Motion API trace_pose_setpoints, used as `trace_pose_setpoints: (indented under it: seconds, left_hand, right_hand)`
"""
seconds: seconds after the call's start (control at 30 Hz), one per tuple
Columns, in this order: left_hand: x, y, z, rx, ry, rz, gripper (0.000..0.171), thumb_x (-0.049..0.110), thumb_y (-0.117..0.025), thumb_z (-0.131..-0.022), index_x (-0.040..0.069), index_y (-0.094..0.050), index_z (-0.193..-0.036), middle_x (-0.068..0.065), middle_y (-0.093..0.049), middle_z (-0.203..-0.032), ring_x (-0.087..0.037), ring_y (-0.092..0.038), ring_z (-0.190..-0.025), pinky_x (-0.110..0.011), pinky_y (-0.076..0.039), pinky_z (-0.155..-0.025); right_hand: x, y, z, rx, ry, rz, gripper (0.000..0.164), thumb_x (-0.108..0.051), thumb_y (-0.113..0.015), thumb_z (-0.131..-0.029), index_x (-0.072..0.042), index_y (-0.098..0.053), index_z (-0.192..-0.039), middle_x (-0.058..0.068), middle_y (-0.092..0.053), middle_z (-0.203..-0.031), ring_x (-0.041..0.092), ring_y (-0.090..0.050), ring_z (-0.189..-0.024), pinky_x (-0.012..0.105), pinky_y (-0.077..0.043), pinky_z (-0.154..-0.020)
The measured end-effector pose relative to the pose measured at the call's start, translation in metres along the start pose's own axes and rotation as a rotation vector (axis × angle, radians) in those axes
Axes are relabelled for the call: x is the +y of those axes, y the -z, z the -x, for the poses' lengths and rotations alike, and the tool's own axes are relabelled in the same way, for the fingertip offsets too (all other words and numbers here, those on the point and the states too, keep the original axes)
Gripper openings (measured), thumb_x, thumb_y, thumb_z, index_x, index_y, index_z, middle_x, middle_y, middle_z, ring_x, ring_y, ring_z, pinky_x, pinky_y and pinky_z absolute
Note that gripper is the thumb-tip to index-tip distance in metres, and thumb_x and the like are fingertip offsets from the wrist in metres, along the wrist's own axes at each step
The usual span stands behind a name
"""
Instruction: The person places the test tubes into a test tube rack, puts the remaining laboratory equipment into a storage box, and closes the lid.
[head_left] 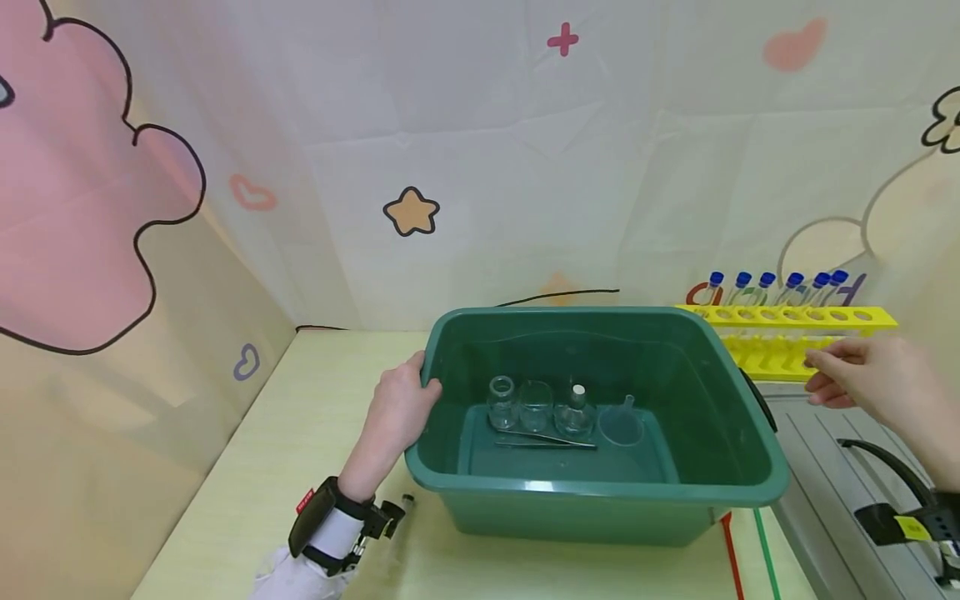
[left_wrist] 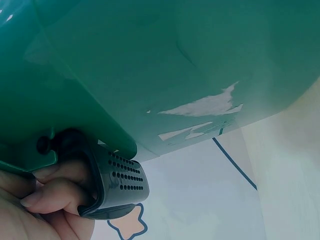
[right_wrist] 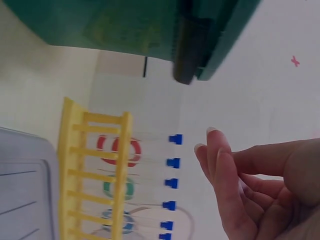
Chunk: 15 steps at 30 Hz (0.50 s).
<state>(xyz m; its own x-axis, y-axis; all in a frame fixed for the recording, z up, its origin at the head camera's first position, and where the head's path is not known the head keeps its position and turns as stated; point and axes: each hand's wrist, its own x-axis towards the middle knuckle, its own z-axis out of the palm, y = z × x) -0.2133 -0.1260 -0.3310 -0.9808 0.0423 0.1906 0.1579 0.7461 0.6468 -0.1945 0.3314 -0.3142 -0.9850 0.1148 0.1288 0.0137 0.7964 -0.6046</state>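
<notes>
A green plastic tub (head_left: 570, 512) stands on the table. Inside it are two open glass jars (head_left: 502, 402), a small glass bottle with a white stopper (head_left: 575, 408), a clear funnel (head_left: 621, 425) and metal tweezers (head_left: 543, 442). My left hand (head_left: 396, 404) holds the tub's left end, fingers curled round its black and grey handle (left_wrist: 120, 180) with the thumb over the rim. Off the tub's right side, my right hand (head_left: 862, 375) hovers in front of the yellow test tube rack (head_left: 787, 317), fingers loosely bent and holding nothing.
Several test tubes with blue caps (head_left: 767, 278) stand in the rack at the back right. A grey ridged tray (head_left: 832, 467) lies right of the tub. Red tape (head_left: 732, 554) and green tape (head_left: 767, 554) run along the table near it. A printed curtain (head_left: 480, 167) hangs behind.
</notes>
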Motion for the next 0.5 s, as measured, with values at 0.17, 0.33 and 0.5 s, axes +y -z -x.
trace_pose_setpoints:
  seconds: [0.17,0.33,0.5]
  left_hand:
    - [-0.001,0.000,0.000,0.002,0.000,0.000,0.013,0.004,-0.048,-0.086,-0.002,-0.054,-0.096,-0.013,-0.058,-0.078,-0.022,-0.059,-0.062,-0.035,-0.051,-0.054]
    - [-0.001,0.000,0.000,0.007,-0.001,-0.013,0.012,0.005,-0.049,-0.086,-0.001,-0.054,-0.095,-0.012,-0.057,-0.077,-0.022,-0.059,-0.062,-0.035,-0.050,-0.053]
    - [0.000,0.000,0.000,0.007,-0.010,-0.009,0.009,0.004,-0.048,-0.086,-0.001,-0.053,-0.091,-0.011,-0.057,-0.074,-0.022,-0.059,-0.062,-0.035,-0.050,-0.053]
  right_hand:
    - [0.024,-0.014,0.000,-0.066,-0.037,-0.013,0.037,-0.014,-0.046,-0.095,0.022,-0.047,-0.100,0.008,-0.058,-0.063,0.023,-0.058,-0.053,0.029,-0.050,-0.049]
    - [0.059,-0.034,-0.004,-0.134,-0.107,0.012,0.039,-0.021,-0.050,-0.094,0.018,-0.053,-0.094,0.008,-0.058,-0.062,0.024,-0.059,-0.053,0.036,-0.051,-0.052]
    - [0.061,-0.050,0.005,-0.277,-0.183,0.052,0.027,-0.011,-0.052,-0.092,0.015,-0.056,-0.086,0.006,-0.056,-0.060,0.022,-0.059,-0.053,0.034,-0.051,-0.052]
